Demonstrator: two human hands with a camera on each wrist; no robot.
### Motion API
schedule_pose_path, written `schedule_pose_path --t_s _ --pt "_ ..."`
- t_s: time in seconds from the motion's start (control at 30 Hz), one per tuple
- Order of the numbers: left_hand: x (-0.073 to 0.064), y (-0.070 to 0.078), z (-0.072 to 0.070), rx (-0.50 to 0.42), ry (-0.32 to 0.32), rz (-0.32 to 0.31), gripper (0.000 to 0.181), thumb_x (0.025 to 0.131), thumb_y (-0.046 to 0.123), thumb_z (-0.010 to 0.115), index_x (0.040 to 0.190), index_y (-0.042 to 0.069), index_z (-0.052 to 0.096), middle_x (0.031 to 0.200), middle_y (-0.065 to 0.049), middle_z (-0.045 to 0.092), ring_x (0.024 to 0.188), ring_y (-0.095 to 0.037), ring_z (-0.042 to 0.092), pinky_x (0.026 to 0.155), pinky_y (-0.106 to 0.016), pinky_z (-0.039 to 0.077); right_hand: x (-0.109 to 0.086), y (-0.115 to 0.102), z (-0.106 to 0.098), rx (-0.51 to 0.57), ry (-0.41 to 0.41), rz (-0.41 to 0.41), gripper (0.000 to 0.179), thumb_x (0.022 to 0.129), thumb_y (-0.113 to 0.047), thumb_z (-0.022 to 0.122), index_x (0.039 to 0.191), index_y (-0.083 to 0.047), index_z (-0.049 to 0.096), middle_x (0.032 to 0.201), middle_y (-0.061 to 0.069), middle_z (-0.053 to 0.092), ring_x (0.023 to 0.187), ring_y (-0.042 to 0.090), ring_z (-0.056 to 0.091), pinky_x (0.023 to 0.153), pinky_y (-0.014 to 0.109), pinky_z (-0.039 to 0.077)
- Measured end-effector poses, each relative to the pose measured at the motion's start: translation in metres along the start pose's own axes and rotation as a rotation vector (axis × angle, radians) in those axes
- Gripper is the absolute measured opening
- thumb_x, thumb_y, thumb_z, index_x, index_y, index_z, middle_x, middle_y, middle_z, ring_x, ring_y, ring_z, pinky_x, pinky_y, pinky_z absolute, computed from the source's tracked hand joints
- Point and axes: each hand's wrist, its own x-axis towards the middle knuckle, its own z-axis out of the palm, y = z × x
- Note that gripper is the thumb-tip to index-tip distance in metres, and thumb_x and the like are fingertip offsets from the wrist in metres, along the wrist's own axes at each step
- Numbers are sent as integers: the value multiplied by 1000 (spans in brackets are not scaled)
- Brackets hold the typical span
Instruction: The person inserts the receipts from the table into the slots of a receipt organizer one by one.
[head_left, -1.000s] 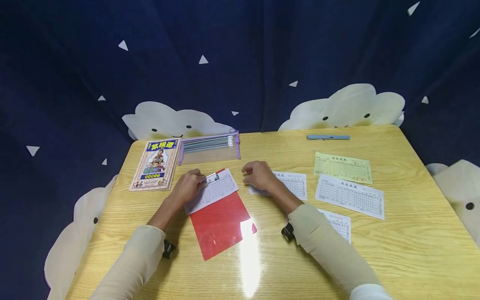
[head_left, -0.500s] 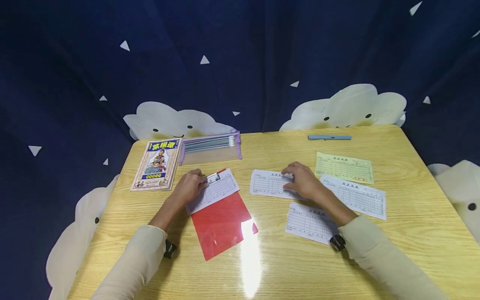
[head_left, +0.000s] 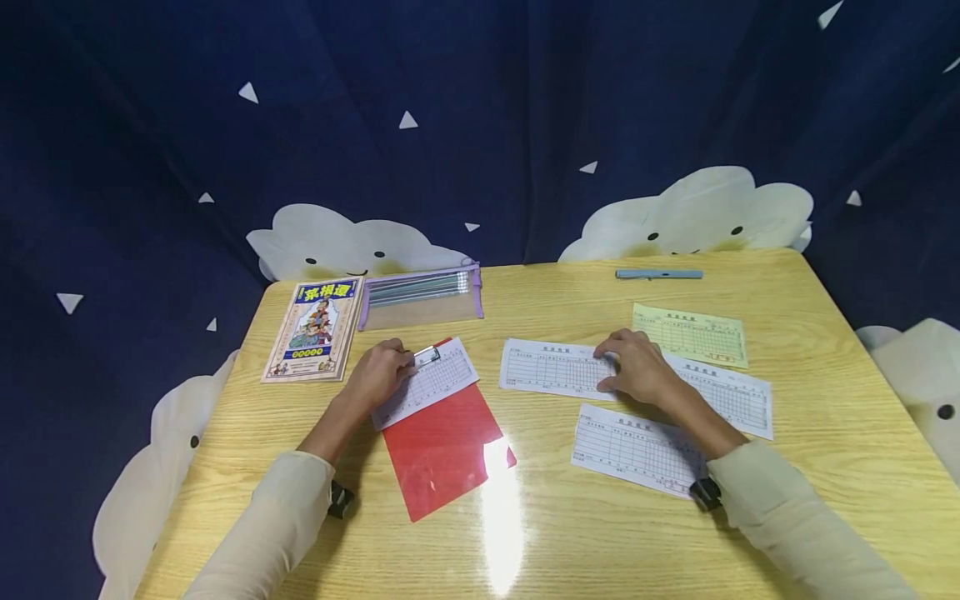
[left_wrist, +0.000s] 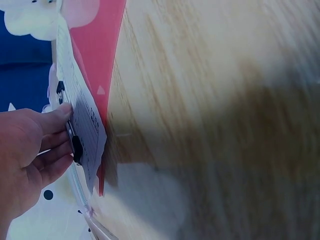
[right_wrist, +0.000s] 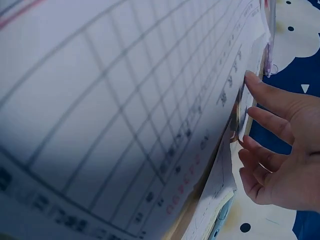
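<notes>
My left hand (head_left: 378, 372) pinches the metal clip (head_left: 426, 357) at the top of a red clipboard (head_left: 446, 454). A white printed form (head_left: 433, 385) lies on the clipboard under the clip; in the left wrist view the thumb (left_wrist: 59, 116) bears on the clip. Over the right end of another white form (head_left: 547, 367) is my right hand (head_left: 639, 368), thumb and fingers apart. In the right wrist view its fingertips (right_wrist: 252, 80) are at the paper's edge; whether they touch it is unclear.
More white forms lie on the table, one in front (head_left: 630, 448) and one at right (head_left: 731, 392), beside a yellow form (head_left: 686, 335). A blue pen (head_left: 658, 274) is at the back. Books (head_left: 311, 333) and a clear, purple-edged pencil case (head_left: 420, 312) stand left.
My right hand has moved right from beside the clipboard, along the white form to its right end. The left hand has stayed on the clip.
</notes>
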Motion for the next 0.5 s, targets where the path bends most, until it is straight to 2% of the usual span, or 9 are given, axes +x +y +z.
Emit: schedule_pose_path --t_s 0.2,0.37,0.5 --pt "-1 0 0 0 -5 -6 11 76 9 76 71 5 67 72 -9 58 66 -22 57 61 -36 50 2 2 0 35 -20 44 50 66 -16 85 111 -7 67 118 19 54 112 39 46 94 54 34" --pt "0 -1 1 18 -5 -8 11 77 9 76 71 6 67 72 -9 58 67 -23 57 61 -36 50 5 2 1 89 -36 41 49 66 -10 84 110 -3 65 110 16 50 94 28 48 84 45 41" --pt "0 -1 1 31 -8 -12 10 77 10 76 72 6 68 72 -8 58 66 -22 57 61 -36 50 7 1 1 109 -46 50 45 67 -8 83 108 -2 66 104 15 57 86 24 50 74 36 43"
